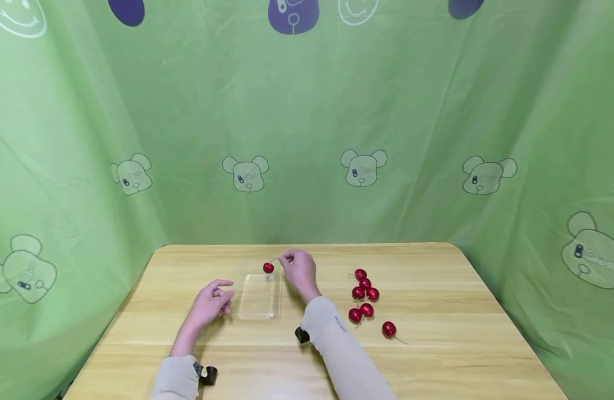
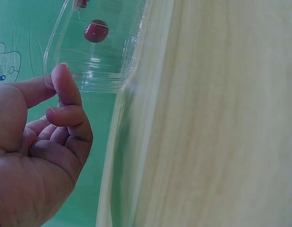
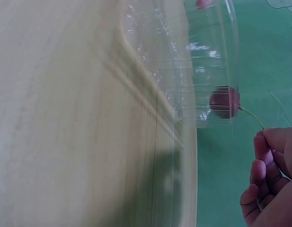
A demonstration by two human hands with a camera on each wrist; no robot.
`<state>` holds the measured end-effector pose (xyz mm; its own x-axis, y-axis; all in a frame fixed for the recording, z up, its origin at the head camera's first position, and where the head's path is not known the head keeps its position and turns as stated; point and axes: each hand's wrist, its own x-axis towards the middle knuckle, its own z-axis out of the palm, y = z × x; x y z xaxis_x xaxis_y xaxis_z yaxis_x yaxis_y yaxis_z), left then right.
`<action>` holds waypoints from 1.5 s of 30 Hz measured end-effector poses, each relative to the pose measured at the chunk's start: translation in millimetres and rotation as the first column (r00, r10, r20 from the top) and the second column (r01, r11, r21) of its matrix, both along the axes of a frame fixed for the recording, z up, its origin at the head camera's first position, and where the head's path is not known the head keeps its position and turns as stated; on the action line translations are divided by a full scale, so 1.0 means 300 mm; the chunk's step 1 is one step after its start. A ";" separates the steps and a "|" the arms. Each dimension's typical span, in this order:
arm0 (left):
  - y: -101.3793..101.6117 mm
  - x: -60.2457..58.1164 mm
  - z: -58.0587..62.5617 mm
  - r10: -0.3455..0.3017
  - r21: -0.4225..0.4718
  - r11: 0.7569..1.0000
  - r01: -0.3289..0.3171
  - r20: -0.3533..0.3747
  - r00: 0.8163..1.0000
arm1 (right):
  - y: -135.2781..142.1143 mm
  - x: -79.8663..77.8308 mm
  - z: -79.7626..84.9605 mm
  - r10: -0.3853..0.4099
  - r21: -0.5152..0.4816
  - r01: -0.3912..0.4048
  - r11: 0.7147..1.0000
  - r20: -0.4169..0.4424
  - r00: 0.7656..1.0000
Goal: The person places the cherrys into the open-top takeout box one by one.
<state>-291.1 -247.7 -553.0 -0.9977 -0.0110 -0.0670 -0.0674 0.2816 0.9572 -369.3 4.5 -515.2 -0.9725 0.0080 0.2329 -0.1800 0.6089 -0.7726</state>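
My right hand (image 1: 300, 270) pinches the thin stem (image 3: 252, 116) of a red cherry (image 1: 269, 268) between thumb and forefinger. That cherry hangs at the far right part of a clear plastic container (image 1: 256, 318) and shows through its wall in the right wrist view. At the container's left side is my left hand (image 1: 213, 303), with thumb and forefinger at the rim and the other fingers curled. In the left wrist view, the forefinger (image 2: 65, 82) overlaps the container's corner.
Several red cherries with stems, one of them a cherry (image 1: 367, 310) in the loose cluster, lie on the wooden table (image 1: 437, 289) to the right. A single cherry (image 1: 389, 329) sits nearer the front. A green curtain (image 1: 307, 216) stands behind the table and at both sides.
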 end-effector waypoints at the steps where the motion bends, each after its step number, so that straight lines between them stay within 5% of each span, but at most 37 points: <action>1: 0.001 0.001 -0.001 0.000 -0.001 1.000 0.000 0.001 1.000 | -0.001 0.000 -0.001 -0.002 0.007 0.002 1.000 0.002 1.000; 45: -0.002 -0.002 -0.003 0.006 -0.007 1.000 -0.006 -0.003 1.000 | -0.028 -0.028 -0.051 -0.026 0.091 0.028 0.995 -0.017 1.000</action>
